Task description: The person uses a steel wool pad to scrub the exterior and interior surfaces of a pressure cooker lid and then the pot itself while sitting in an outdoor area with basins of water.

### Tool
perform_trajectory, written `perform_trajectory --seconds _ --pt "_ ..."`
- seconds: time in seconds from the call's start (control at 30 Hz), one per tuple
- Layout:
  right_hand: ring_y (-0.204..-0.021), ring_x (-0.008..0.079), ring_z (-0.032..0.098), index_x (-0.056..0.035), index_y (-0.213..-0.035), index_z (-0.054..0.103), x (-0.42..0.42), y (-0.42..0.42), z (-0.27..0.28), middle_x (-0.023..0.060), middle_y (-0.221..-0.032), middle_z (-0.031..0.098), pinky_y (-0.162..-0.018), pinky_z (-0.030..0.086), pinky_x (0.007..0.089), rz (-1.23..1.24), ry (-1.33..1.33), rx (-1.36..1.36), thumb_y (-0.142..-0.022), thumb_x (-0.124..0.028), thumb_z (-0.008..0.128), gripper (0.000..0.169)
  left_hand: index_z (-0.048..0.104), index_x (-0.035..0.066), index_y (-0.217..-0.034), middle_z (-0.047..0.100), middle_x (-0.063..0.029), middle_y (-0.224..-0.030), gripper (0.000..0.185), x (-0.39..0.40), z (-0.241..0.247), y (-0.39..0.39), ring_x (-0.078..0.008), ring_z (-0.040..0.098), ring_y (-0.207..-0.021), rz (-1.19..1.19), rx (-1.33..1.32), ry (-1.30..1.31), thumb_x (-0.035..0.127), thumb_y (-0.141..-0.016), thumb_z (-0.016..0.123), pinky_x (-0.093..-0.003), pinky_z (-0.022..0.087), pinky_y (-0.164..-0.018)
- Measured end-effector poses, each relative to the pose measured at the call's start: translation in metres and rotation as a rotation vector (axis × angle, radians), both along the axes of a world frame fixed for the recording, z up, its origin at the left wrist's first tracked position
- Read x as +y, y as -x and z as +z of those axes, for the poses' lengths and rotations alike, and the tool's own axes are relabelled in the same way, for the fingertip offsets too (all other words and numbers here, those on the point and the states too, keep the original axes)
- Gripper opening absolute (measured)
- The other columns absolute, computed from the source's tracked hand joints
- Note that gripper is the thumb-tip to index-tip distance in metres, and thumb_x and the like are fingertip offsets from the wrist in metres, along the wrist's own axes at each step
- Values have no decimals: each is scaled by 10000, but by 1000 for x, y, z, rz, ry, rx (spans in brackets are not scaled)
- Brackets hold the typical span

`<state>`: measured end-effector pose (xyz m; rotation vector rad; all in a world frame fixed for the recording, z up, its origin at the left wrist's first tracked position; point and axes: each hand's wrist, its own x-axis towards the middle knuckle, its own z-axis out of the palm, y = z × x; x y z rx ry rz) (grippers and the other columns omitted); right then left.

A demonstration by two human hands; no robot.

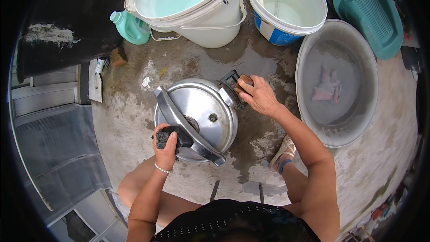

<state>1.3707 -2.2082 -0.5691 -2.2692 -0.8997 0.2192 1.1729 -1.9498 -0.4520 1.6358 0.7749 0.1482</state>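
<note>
An aluminium pressure cooker (196,99) stands on the concrete between my feet, with a metal crossbar (173,107) over its lid. My left hand (165,151) grips the cooker's black handle (183,137) on the near left. A dark grey steel-wool pad (162,139) shows between the thumb and fingers of that hand. On the far right side, my right hand (258,95) pinches a brown block (244,83) against the black helper handle (229,76). What the block is made of is unclear. A valve stem (213,117) rises from the lid.
Beyond the cooker stand a large white bucket of water (211,32) and a smaller white-and-blue bucket (285,38). To the right lies a grey basin (304,107) with pink cloth (326,89) in water, beside a green washboard (371,16). A detergent bottle (132,28) stands upper left.
</note>
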Motion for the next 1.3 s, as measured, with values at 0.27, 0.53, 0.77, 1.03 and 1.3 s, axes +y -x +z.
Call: perform_trajectory --seconds 0.27,0.53,0.77,1.03,1.3 --pt "-846 184 620 -71 -1190 534 -3 -22 -62 93 -1115 586 -728 526 294 -316 -888 1566 -917 -398 476 429 503 14 -1045 522 -29 -914 269 -5 8 -9 -97 473 -823 -46 8 -121 145 -834 608 -235 412 -764" --pt "-948 200 599 -40 -1213 496 18 -28 -114 122 -1108 591 -804 511 339 121 -1342 1937 -912 -379 482 454 468 38 -1104 503 -41 -940 338 -29 22 -23 -121 483 -840 -5 1 26 193 -833 597 -250 420 -772" --pt "-823 116 581 -41 -1145 596 -5 38 -118 50 -923 637 -742 464 238 -19 -905 1486 -908 -308 478 376 467 36 -1088 478 -35 -966 388 -5 10 -6 -120 463 -881 -120 51 -239 303 -832 587 -258 381 -826" --pt "-638 117 510 -15 -894 594 60 8 -128 21 -810 534 -591 453 235 -282 -863 969 -909 -359 489 360 477 24 -1070 488 -43 -941 408 -24 11 -21 -120 471 -871 -113 31 -233 325 -819 589 -255 389 -800" --pt "-614 140 536 -21 -1034 613 28 54 -130 88 -881 536 -526 449 272 -217 -829 699 -917 -306 492 331 483 16 -1065 500 -58 -945 415 -18 7 -9 -139 489 -867 -40 17 -263 339 -821 573 -276 397 -805"
